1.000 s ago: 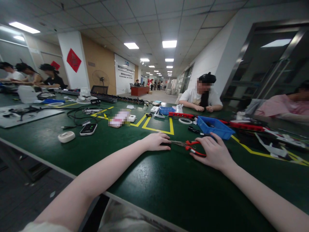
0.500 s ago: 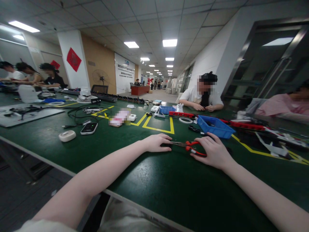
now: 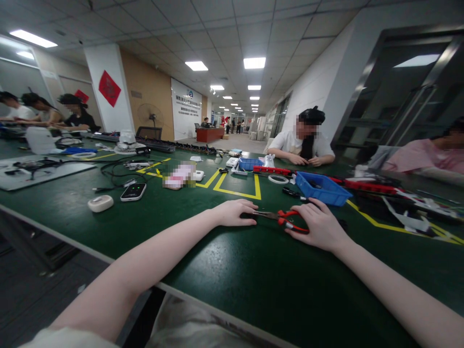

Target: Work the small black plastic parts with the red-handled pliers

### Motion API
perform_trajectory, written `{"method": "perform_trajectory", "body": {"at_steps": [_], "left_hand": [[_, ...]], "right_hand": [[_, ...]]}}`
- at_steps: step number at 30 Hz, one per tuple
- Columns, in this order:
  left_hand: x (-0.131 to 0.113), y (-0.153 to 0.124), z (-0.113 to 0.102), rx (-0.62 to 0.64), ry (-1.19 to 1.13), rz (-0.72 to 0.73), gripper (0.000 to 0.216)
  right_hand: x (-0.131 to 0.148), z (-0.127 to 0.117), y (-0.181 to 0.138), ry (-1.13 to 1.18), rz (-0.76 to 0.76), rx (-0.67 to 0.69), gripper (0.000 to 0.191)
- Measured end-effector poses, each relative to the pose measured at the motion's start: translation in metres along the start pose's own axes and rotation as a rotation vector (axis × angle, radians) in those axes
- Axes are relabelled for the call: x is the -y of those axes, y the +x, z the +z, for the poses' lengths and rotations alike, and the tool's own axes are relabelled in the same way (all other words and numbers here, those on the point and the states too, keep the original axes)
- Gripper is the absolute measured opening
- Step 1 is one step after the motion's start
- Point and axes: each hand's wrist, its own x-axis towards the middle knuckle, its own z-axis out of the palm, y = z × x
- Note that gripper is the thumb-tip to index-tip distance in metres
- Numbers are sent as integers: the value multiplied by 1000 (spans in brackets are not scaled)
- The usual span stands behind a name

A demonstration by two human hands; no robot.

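Red-handled pliers (image 3: 286, 218) lie on the green table (image 3: 235, 270) between my two hands. My right hand (image 3: 319, 227) rests over the red handles, fingers curled round them. My left hand (image 3: 235, 212) lies on the table at the metal jaw end, fingers curled down over something small and dark that I cannot make out. Both forearms stretch across the table from the near edge.
A blue bin (image 3: 321, 188) stands just behind my right hand. A phone (image 3: 133, 192) and a white round case (image 3: 100, 203) lie at the left. Cables, red tools and white parts are scattered further back. A person in white (image 3: 302, 145) sits opposite; others sit at left and right.
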Motion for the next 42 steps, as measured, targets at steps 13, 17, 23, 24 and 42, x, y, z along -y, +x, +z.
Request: {"method": "perform_trajectory", "body": {"at_steps": [13, 17, 23, 24, 42], "left_hand": [[5, 1, 2, -23, -69, -24, 42], [6, 1, 3, -39, -86, -22, 40], [0, 0, 0, -48, -107, -59, 48], [-1, -1, -1, -56, -115, -76, 50], [0, -1, 2, -36, -63, -37, 46]], "right_hand": [[1, -1, 1, -16, 4, 11, 48], [2, -2, 1, -25, 1, 22, 48], [3, -3, 1, -20, 17, 29, 48], [3, -2, 1, -21, 18, 28, 48], [4, -2, 2, -10, 16, 49, 46]]}}
